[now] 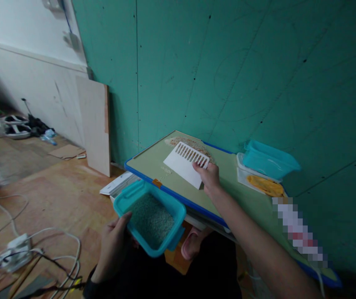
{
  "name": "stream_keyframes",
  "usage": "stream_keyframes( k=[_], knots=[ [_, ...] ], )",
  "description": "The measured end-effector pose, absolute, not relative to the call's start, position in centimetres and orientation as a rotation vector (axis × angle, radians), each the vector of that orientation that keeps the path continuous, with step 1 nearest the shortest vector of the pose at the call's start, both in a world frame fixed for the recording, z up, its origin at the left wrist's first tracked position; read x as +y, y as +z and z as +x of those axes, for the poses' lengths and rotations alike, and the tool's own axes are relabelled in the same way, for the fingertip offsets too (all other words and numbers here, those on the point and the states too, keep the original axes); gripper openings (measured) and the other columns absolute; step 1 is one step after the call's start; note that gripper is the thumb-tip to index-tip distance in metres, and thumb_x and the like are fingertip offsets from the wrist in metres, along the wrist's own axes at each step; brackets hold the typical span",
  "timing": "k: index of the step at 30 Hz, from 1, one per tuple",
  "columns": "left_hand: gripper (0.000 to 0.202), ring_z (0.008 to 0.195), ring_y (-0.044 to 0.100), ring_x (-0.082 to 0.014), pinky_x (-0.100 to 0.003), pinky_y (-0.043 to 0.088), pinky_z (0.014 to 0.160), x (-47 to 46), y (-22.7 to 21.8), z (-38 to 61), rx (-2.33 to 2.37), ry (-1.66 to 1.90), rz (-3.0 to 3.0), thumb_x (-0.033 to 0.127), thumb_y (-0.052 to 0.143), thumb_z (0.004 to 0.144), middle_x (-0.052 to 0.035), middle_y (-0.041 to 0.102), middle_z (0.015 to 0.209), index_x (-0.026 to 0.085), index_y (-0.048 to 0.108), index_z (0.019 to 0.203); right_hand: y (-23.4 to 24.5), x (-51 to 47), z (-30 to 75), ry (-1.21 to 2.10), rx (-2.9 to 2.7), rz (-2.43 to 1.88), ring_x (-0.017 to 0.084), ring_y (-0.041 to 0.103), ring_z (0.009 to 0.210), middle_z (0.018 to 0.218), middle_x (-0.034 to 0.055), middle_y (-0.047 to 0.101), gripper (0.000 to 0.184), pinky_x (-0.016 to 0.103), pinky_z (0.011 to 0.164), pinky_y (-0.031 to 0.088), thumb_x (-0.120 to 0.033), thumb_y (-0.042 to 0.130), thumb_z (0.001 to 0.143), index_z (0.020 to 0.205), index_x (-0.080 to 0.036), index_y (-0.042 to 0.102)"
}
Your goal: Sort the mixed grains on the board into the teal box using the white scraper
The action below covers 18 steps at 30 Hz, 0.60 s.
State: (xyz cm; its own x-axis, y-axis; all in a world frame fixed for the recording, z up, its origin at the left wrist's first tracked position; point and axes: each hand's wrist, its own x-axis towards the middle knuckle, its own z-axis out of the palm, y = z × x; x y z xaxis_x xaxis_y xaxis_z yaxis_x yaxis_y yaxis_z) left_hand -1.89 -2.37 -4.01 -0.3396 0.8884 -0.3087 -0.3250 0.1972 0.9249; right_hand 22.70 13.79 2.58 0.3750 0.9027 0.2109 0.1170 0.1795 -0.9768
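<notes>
Pinching flat white slotted scraper [179, 168] in right hand [210, 176], gripping teal rectangular plastic tub [180, 209] of greyish granules [155, 218] in left hand [115, 233].

On feed I count: 1 L hand [114, 234], 1 R hand [210, 176], 2 turq. bins [180, 211] [268, 162], 1 slotted wht. plate [182, 168], 1 tbl. [146, 163]

Looks like a makeshift workshop or half-finished room, can't tell which. The green wall [165, 62] is bare panels with seams, dark dots and faint lines, a loose board [93, 124] stands by the scuffed white wall [40, 79], and the blotchy floor [56, 189] has a power strip [18, 249], messy cables [11, 222] and clutter [18, 126] lying around.
</notes>
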Motion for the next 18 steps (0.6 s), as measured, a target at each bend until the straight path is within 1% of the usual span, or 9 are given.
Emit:
stream_keyframes(
  k=[4,8,12,15,18],
  knots=[
    [0.052,0.030,0.048,-0.0157,-0.026,0.034,0.034,-2.0,-4.2,-2.1,1.356,1.415,0.581,0.047,0.068,0.084,-0.0009,0.054,0.033,0.025,0.055,0.039,2.7,13.9,22.4,0.866,-1.036,-1.256,0.022,0.069,0.072,0.075,0.0017,0.077,0.037,0.032,0.069,0.054,-0.040,0.086,0.050,0.077,-0.019,0.073],
    [0.050,0.032,0.046,-0.0139,-0.024,0.031,0.034,-1.9,-4.0,-2.1,1.416,1.362,0.617,0.053,0.071,0.078,0.0003,0.053,0.034,0.023,0.056,0.041,3.0,12.9,22.0,1.006,-1.014,-1.226,0.019,0.065,0.068,0.070,-0.0001,0.073,0.041,0.031,0.068,0.051,-0.036,0.092,0.042,0.074,-0.018,0.072],
    [0.048,0.033,0.045,-0.0125,-0.024,0.037,0.036,-2.2,-3.4,-1.6,1.389,1.429,0.567,0.053,0.078,0.070,0.0018,0.052,0.035,0.022,0.054,0.042,3.3,11.2,21.4,1.157,-0.947,-1.228,0.019,0.064,0.066,0.069,-0.0001,0.072,0.044,0.032,0.066,0.050,-0.032,0.093,0.036,0.072,-0.017,0.072],
    [0.049,0.033,0.047,-0.0132,-0.025,0.039,0.038,-2.4,-2.7,-1.1,1.371,1.465,0.548,0.053,0.079,0.069,0.0027,0.050,0.035,0.023,0.053,0.041,3.5,10.0,21.2,1.210,-0.897,-1.221,0.019,0.063,0.064,0.068,0.0008,0.073,0.042,0.032,0.065,0.049,-0.031,0.094,0.034,0.067,-0.017,0.072],
    [0.051,0.034,0.049,-0.0151,-0.028,0.042,0.040,-2.5,-2.3,-0.7,1.388,1.447,0.628,0.056,0.077,0.068,0.0011,0.050,0.035,0.024,0.052,0.038,3.6,9.3,21.2,1.227,-0.885,-1.209,0.019,0.064,0.065,0.069,0.0019,0.074,0.043,0.033,0.067,0.050,-0.030,0.095,0.034,0.068,-0.017,0.072]
  ],
)
